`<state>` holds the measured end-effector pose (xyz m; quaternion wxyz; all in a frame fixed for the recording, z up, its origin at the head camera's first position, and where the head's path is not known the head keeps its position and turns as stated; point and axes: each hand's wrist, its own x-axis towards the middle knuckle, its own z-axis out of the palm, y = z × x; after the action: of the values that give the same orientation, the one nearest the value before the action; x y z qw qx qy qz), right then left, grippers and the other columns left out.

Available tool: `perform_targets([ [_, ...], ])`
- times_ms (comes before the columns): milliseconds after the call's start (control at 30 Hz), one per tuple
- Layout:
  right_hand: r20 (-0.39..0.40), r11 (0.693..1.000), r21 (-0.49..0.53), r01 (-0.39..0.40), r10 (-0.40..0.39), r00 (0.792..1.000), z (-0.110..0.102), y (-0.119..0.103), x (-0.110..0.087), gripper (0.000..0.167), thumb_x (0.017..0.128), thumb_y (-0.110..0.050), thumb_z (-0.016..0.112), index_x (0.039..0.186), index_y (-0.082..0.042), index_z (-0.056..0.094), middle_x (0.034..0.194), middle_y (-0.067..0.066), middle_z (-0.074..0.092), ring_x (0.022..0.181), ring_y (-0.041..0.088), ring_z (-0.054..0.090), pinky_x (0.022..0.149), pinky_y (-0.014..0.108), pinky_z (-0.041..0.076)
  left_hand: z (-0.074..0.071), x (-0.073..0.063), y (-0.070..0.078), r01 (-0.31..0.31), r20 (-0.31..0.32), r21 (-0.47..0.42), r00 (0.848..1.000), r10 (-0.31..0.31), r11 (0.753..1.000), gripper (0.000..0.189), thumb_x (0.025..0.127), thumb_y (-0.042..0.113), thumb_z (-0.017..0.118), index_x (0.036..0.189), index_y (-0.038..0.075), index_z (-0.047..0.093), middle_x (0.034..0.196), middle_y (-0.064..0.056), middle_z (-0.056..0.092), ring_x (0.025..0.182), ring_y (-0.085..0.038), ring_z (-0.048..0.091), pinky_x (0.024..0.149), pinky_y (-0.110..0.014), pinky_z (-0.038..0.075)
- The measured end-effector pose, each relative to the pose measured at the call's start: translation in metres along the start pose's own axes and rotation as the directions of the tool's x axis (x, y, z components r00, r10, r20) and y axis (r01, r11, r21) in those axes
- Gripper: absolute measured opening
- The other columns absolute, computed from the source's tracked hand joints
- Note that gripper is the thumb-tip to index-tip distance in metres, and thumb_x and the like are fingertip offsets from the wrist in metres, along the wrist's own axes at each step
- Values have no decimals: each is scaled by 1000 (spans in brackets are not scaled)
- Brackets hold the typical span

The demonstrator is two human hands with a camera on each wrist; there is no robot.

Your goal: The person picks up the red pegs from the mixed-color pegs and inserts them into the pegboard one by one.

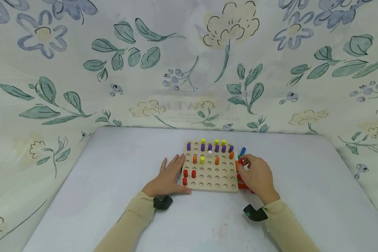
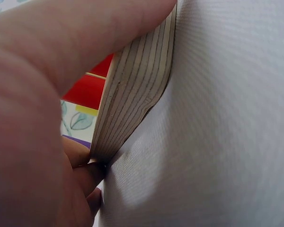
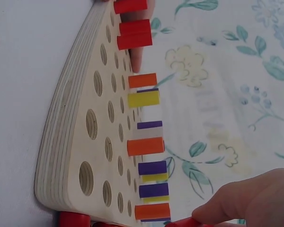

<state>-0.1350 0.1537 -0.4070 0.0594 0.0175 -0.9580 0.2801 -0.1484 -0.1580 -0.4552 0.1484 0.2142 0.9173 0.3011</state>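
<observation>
**Pegboard (image 1: 212, 173) braced, right hand at loose pegs**

Your left hand (image 1: 168, 176) lies flat, fingers straight, pressing the board's left edge. Your right hand (image 1: 256, 176) is curled at the right edge, pinching a red peg (image 1: 240, 162). Board: layered plywood, grid of round holes, flat on the grey table (image 1: 113, 182). Standing pegs counted: 5 purple, 4 yellow, 3 orange, 3 red, 1 white. Loose pile partly hidden.

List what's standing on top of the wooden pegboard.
On the pegboard: purple pegs, yellow pegs, orange pegs, red pegs, one white peg. The right hand covers the loose pegs beside its right edge.
</observation>
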Motion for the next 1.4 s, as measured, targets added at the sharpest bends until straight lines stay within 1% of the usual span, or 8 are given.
perform_targets([
  [167, -6, 1000, 9, 7, -7, 1000, 1, -2, 0, 26, 90, -15, 69, 113, -1, 71, 95, 12, 70, 74, 24, 55, 61, 32, 48, 0, 0, 1, 7, 0, 1, 1000, -7, 1000, 125, 74, 50, 85, 161, 2, 9, 168, -12, 10, 155, -30, 0, 118, -57, -15],
  [300, -6, 1000, 12, 25, -25, 1000, 2, -4, -1, 27, 91, -14, 69, 114, -1, 71, 95, 11, 70, 79, 24, 56, 64, 33, 49, -1, -1, 3, 10, -2, -4, 1000, -10, 1000, 124, 74, 49, 85, 161, 2, 10, 168, -13, 11, 155, -30, 1, 118, -58, -15],
  [533, -26, 996, 47, 79, -78, 997, 4, -7, -5, 26, 90, -13, 70, 113, -1, 72, 94, 10, 70, 76, 23, 55, 63, 32, 48, 0, 0, 3, 10, -5, -11, 1000, -10, 1000, 124, 74, 48, 86, 161, 2, 11, 168, -13, 12, 155, -30, 1, 118, -58, -15],
  [767, -46, 993, 31, 118, -116, 992, 11, -14, -11, 25, 89, -13, 73, 111, -1, 72, 94, 11, 71, 82, 27, 59, 69, 37, 53, 0, -1, 1, 2, -11, -14, 1000, -2, 1000, 123, 74, 49, 85, 160, 1, 11, 168, -14, 12, 155, -31, 1, 118, -59, -14],
  [1000, -71, 985, 46, 169, -165, 984, 16, -22, -17, 24, 87, -13, 75, 108, -3, 73, 90, 8, 69, 77, 23, 56, 63, 31, 51, -1, -1, 1, -1, -7, -22, 1000, 1, 1000, 123, 75, 50, 84, 160, 1, 11, 168, -14, 11, 155, -31, 1, 118, -58, -14],
  [1200, -64, 981, 42, 188, -186, 981, 22, -28, -20, 23, 86, -13, 77, 107, -5, 74, 90, 7, 69, 77, 21, 56, 62, 29, 51, -1, -1, 0, -5, -9, -18, 1000, 5, 1000, 123, 75, 50, 84, 160, 0, 11, 168, -14, 11, 155, -32, 1, 118, -58, -13],
  [1400, -91, 970, 30, 241, -238, 967, 26, -31, -23, 25, 84, -11, 81, 107, -5, 74, 90, 5, 68, 78, 18, 57, 63, 28, 53, -1, -2, 1, -6, -11, -20, 1000, 5, 1000, 123, 75, 50, 85, 160, -1, 11, 168, -15, 12, 155, -32, 2, 118, -59, -13],
])
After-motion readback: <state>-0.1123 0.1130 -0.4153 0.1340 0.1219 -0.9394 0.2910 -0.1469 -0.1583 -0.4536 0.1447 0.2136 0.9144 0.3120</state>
